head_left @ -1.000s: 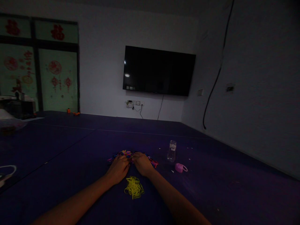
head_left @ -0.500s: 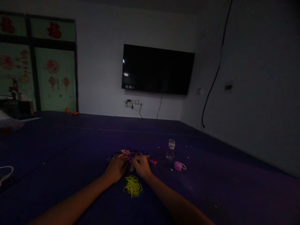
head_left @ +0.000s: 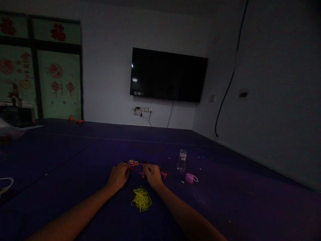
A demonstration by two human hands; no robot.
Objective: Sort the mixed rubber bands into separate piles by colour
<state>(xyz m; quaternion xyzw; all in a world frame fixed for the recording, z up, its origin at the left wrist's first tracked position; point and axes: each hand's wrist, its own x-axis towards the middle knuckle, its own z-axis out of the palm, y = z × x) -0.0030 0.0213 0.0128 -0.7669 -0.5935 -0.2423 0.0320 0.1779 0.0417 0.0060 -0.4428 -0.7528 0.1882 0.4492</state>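
Down at the heap now, both hands in! Left hand, bare, palm down at the left end of a loose, multicoloured heap of thin loops (pink, blue, yellow and red, all in a tangle). Fingers bent in, grip narrow; impossible to tell whether pinching anything. Over to the right hand: knuckles up, thumb close to the bent forefinger, set down at the right part of the same heap, with strands showing on either side. Narrow grip there too, contents hidden, so no telling.

Closer in, between the forearms: a separate bundle of flat yellow-green loops, apart from both hands, lying on the wide, dark purple surface. Out beyond the right hand, a clear, narrow-necked bottle (upright or lying, hard to say in this gloom). Just beside, on the near right, a rounded pink cap with a ring-shaped handle, and close to that cap a small white scrap. Up on the pale far wall, a wide, black, flat television, above a row of white sockets with dark leads trailing down.
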